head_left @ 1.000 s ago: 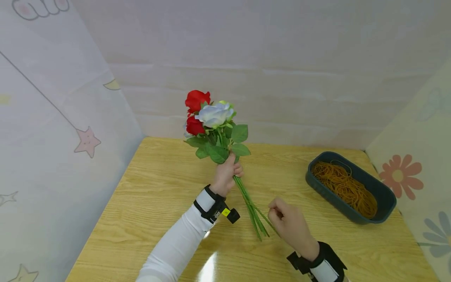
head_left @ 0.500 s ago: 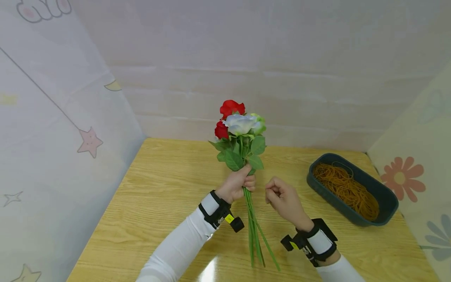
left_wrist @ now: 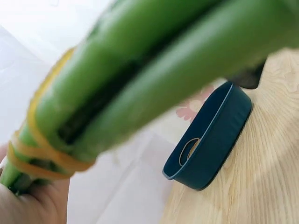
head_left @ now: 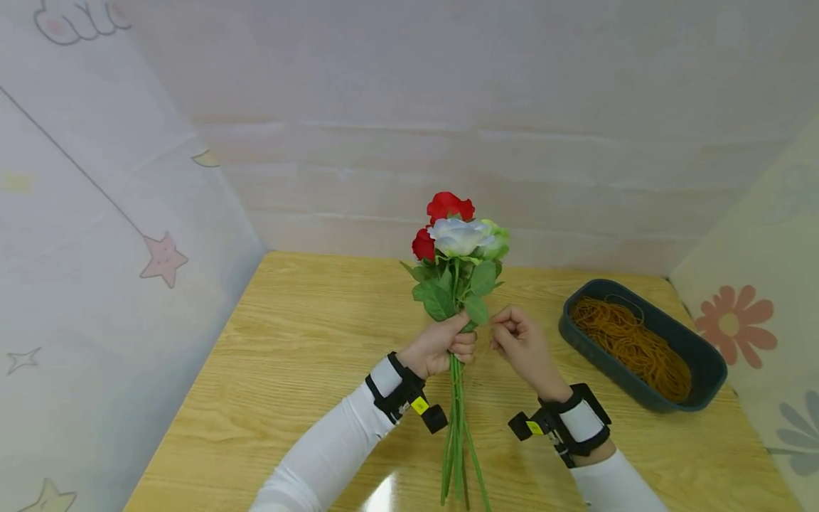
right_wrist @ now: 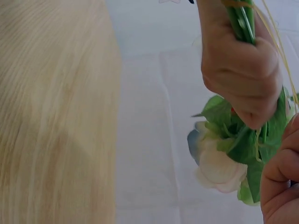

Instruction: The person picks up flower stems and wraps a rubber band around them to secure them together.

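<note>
**Band half-wound on the bouquet**

Wooden tabletop (head_left: 307, 355) lies under you. Your left hand (head_left: 441, 348) clasps the artificial rose bouquet (head_left: 457, 284) upright by its stems (left_wrist: 154, 74). A rubber band (left_wrist: 32, 154) already loops them several times. Your right hand (head_left: 521, 345) pinches the band's free strand (right_wrist: 280, 60) beside it, so the final turns look unfinished. Spare bands fill the teal tray (head_left: 704, 363).

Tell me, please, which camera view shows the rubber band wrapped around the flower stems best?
The left wrist view: the rubber band fills the lower left, looped several times around the stems just above the left hand. The right wrist view shows only thin strands by the knuckles; in the head view the left hand hides it.
</note>
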### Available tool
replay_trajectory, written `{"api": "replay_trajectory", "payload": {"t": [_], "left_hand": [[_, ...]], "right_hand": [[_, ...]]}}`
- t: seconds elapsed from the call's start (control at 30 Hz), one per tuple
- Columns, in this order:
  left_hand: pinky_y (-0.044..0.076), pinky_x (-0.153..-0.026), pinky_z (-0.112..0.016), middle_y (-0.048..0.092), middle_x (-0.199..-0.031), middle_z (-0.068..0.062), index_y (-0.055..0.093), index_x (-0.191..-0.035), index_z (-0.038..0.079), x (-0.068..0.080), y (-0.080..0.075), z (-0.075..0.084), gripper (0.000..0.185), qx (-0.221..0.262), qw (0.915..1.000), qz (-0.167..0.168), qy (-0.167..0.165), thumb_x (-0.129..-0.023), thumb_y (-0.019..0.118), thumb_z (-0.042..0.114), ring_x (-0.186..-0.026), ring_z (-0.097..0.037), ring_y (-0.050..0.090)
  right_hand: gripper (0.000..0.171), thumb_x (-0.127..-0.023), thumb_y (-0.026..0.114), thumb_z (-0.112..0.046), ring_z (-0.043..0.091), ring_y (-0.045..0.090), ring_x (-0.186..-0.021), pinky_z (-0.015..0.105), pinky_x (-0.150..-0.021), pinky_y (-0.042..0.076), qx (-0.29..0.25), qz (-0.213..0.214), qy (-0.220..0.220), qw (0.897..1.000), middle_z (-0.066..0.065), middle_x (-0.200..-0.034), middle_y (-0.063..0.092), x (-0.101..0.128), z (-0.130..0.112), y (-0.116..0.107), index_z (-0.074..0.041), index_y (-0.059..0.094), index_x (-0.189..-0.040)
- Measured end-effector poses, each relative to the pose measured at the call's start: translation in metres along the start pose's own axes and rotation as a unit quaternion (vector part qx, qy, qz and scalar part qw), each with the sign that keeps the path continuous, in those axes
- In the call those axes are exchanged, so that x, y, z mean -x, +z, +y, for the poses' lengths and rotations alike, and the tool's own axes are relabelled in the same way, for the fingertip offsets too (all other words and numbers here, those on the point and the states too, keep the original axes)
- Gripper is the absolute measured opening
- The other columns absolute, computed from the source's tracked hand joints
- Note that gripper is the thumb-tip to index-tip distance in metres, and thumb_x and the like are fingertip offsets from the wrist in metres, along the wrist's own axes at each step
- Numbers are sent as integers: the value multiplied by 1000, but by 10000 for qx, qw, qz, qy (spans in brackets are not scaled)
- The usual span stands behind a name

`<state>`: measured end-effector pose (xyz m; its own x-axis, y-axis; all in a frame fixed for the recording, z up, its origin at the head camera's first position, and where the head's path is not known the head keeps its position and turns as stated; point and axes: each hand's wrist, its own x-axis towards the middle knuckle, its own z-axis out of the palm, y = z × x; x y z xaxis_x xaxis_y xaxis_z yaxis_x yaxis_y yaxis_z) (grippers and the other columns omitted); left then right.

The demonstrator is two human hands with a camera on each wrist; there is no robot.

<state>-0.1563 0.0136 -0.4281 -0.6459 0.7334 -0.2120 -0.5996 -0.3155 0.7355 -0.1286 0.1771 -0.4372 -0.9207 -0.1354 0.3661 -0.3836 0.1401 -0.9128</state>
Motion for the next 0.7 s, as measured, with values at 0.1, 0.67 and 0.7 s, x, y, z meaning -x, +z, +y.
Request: {"api": "replay_trajectory", "payload": {"t": [0.1,0.67,0.7], "left_hand": [[23,-48,-13,29,-46,12,43,-77,23,1,1,-2,35,-68,9999,-129,-74,-102,23,38,-38,2,28],[21,-48,-13,29,-44,12,42,-71,21,-2,-5,5,39,196,9995,-232,55,-102,23,35,-38,1,28],[21,-48,-13,29,-44,12,42,-70,21,-2,-5,6,39,196,9995,-246,58,-102,23,35,-38,1,28]], "right_hand": [[11,-93,43,7,7,41,-41,24,-35,30,-108,154,-8,9998,-1,-58,56,-4,0,-4,7,53,-89],[16,-97,48,-8,14,58,-51,30,-46,49,-209,-2326,766,9693,-3,-70,62,16,13,-16,7,54,-92],[17,-97,48,-8,15,58,-51,29,-46,49,-326,-2396,778,9672,-5,-71,62,17,14,-15,8,53,-92]]}}
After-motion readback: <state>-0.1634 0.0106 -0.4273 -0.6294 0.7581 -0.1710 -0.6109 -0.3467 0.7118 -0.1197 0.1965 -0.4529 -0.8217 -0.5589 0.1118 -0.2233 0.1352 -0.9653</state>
